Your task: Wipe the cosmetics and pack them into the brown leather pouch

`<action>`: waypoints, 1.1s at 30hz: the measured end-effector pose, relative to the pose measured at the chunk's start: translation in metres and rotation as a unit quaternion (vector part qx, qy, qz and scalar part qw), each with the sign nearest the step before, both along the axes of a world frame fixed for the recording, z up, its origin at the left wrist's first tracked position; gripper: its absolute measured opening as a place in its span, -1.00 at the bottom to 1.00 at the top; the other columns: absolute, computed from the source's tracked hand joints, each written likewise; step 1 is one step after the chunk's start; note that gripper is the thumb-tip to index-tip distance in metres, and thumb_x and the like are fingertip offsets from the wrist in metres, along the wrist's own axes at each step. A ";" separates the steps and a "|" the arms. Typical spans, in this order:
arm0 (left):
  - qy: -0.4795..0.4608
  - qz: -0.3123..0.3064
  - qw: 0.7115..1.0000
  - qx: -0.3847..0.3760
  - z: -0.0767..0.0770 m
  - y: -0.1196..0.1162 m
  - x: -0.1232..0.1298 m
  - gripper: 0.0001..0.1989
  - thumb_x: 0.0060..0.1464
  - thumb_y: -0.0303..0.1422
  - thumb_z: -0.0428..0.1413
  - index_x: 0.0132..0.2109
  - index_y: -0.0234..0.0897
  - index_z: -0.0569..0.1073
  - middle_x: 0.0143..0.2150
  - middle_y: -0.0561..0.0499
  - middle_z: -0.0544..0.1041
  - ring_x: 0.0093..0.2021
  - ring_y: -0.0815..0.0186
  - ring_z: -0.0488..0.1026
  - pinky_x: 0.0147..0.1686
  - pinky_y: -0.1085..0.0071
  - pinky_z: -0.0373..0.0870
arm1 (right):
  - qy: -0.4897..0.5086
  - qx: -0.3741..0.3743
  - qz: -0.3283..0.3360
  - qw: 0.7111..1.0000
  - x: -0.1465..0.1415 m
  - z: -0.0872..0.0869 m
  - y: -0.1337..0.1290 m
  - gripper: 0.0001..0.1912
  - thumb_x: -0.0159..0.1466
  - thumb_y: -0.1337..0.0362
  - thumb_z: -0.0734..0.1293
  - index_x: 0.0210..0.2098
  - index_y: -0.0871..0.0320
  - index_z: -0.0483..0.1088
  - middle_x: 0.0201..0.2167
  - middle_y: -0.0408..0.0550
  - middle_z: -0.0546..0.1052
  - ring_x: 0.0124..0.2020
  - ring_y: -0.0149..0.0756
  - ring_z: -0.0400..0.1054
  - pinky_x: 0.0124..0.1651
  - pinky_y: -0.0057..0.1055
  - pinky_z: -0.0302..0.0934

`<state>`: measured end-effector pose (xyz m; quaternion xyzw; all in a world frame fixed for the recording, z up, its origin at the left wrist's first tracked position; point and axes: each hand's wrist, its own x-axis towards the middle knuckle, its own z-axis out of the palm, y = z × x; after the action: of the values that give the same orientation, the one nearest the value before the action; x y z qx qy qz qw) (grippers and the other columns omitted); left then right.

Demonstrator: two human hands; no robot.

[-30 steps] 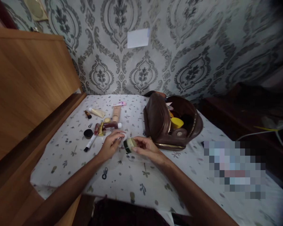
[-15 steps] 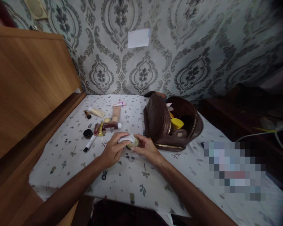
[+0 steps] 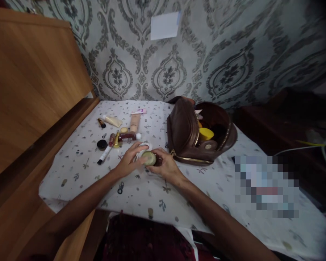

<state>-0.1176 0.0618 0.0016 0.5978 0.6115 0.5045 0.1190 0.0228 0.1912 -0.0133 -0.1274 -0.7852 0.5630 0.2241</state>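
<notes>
In front of me, my right hand [image 3: 165, 166] grips a small round jar [image 3: 149, 158] with a pale greenish top turned up toward me. My left hand [image 3: 129, 159] is at the jar's left side, its fingers closed on a white cloth or wipe [image 3: 145, 146] that is partly hidden and slightly blurred. Just beyond my left hand lie a dark red bottle with a white cap [image 3: 128, 136], a gold tube [image 3: 116, 140] and a white tube with a black end [image 3: 104, 155].
An open brown bag [image 3: 182, 127] with a yellow round item [image 3: 206, 134] inside stands to the right. Farther left lie a black round pot [image 3: 102, 145], a cream tube [image 3: 113, 121] and a beige tube [image 3: 135, 122]. A wooden cabinet [image 3: 35, 65] borders the left.
The jar has tilted so its top faces me more. My left hand has shifted the white cloth off the top toward the jar's far left side. The view has tipped downward.
</notes>
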 end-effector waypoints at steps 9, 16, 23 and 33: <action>0.084 0.009 0.996 -0.018 0.001 0.002 0.007 -0.61 0.08 -0.31 0.22 0.06 -0.23 0.41 0.00 -0.13 0.38 0.09 0.10 0.35 0.10 0.20 0.33 | -0.042 0.059 -0.034 0.997 0.000 -0.002 -0.004 -0.65 -0.04 0.30 0.41 -0.23 0.14 0.36 -0.40 -0.16 0.40 -0.41 -0.33 0.27 -0.35 -0.41 0.17; 0.052 0.023 0.998 0.026 0.002 0.003 0.003 -0.71 0.12 -0.24 0.21 -0.04 -0.23 0.48 -0.02 -0.13 0.46 0.06 0.14 0.40 0.06 0.21 0.35 | -0.032 -0.069 -0.008 0.997 -0.002 -0.006 -0.001 -0.57 -0.03 0.18 0.48 -0.18 0.14 0.38 -0.43 -0.20 0.41 -0.41 -0.37 0.27 -0.34 -0.44 0.20; 0.075 0.035 0.992 0.095 0.011 0.001 0.007 -0.89 0.22 -0.37 0.11 -0.28 -0.25 0.50 -0.14 -0.11 0.54 -0.08 0.22 0.46 -0.05 0.24 0.39 | -0.052 -0.157 0.033 0.986 -0.001 0.010 -0.006 -0.60 0.05 0.03 0.48 -0.26 0.19 0.44 -0.49 -0.19 0.42 -0.48 -0.38 0.28 -0.40 -0.42 0.21; 0.068 0.082 0.992 0.060 0.019 -0.005 0.008 -0.86 0.24 -0.35 0.02 -0.32 -0.23 0.39 -0.23 -0.04 0.41 -0.12 0.22 0.38 -0.10 0.32 0.33 | 0.028 -0.350 -0.013 0.936 -0.004 0.005 -0.006 -0.57 -0.03 0.05 0.56 -0.28 0.18 0.48 -0.34 -0.12 0.50 -0.39 -0.40 0.35 -0.27 -0.42 0.31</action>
<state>-0.1094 0.0573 0.0211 0.5843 0.6342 0.5064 -0.0008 0.0192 0.1848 -0.0083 -0.1917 -0.5300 0.8028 0.1947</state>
